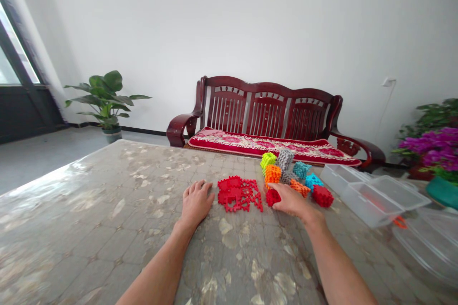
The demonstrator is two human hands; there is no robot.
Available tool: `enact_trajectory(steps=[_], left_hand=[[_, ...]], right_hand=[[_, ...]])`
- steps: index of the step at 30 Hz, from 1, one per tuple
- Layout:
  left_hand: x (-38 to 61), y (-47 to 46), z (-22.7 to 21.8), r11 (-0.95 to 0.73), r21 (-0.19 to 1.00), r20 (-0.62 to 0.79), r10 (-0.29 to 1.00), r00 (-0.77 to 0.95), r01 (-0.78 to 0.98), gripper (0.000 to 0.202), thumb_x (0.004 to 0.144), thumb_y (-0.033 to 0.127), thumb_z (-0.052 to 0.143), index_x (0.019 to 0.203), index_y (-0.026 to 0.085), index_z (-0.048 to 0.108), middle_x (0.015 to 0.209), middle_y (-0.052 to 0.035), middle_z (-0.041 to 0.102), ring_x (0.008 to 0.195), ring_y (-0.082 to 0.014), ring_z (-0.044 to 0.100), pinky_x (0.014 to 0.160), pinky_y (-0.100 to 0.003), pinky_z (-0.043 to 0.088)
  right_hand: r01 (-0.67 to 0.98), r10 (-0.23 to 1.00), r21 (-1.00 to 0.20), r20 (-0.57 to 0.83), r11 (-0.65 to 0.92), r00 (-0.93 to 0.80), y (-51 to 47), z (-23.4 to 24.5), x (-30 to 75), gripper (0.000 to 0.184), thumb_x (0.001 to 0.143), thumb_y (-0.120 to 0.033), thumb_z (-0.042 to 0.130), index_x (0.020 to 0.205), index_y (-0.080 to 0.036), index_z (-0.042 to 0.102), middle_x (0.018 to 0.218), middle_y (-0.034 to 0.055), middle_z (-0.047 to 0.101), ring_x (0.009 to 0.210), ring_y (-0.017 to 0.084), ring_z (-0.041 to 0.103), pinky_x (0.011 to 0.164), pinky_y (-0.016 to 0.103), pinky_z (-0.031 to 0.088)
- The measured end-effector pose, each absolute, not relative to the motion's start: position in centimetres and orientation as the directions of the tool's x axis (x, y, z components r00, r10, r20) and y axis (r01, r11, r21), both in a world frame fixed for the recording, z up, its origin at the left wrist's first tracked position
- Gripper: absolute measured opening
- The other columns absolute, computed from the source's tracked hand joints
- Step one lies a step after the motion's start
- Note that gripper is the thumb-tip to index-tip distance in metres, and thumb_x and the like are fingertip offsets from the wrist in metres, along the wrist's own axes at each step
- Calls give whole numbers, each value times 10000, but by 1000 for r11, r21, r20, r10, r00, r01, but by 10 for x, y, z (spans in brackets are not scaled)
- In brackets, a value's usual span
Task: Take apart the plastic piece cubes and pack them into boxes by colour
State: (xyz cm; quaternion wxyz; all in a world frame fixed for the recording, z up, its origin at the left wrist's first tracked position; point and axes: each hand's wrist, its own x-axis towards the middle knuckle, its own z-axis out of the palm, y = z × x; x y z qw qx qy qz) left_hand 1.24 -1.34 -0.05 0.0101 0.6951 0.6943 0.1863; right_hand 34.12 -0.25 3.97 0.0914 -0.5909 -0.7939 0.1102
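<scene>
My left hand (196, 202) lies flat on the patterned tablecloth, fingers loosely spread and holding nothing. Just right of it is a flat spread of red interlocking puzzle pieces (234, 193), toothed at the edges. My right hand (292, 200) has its thumb and fingers closed around a small red block of interlocking pieces (273, 197) at the right side of that spread. Behind and around the right hand stand similar blocks: a lime green one (268, 162), an orange one (273, 175), a grey one (285, 158), a teal one (301, 169), a blue one (314, 180) and another red one (322, 196).
Clear plastic divided boxes (375, 200) stand at the table's right, with a transparent lid (429, 243) and a small orange piece (400, 221) close by. Beyond the table is a wooden bench (268, 109) with a red cushion. Potted plants (107, 100) flank the scene.
</scene>
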Motion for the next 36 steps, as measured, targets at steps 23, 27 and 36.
enact_trajectory(steps=[23, 27, 36], left_hand=[[15, -15, -2, -16, 283, 252, 966, -58, 959, 375, 909, 300, 542, 1274, 268, 620, 1405, -85, 567, 1329, -275, 472, 1110, -438, 319], [16, -16, 0, -5, 293, 247, 966, -71, 956, 373, 908, 295, 546, 1273, 268, 619, 1409, -89, 563, 1330, -280, 470, 1115, -442, 310], [15, -15, -4, -26, 299, 272, 961, -59, 954, 361, 906, 285, 527, 1254, 279, 624, 1390, -86, 569, 1319, -275, 467, 1101, -445, 317]], right_hand=[[878, 931, -324, 210, 353, -297, 22, 24, 234, 452, 820, -94, 475, 1220, -197, 657, 1263, 87, 666, 1192, 233, 574, 1055, 378, 396], [836, 890, -305, 177, 456, -420, 50, 28, 230, 522, 781, -79, 505, 1268, -212, 636, 1350, 59, 622, 1259, 225, 519, 1104, 368, 350], [785, 848, -337, 94, 520, -521, 72, 24, 225, 448, 765, -106, 576, 1175, -241, 695, 1292, 45, 663, 1211, 223, 568, 1096, 370, 361]])
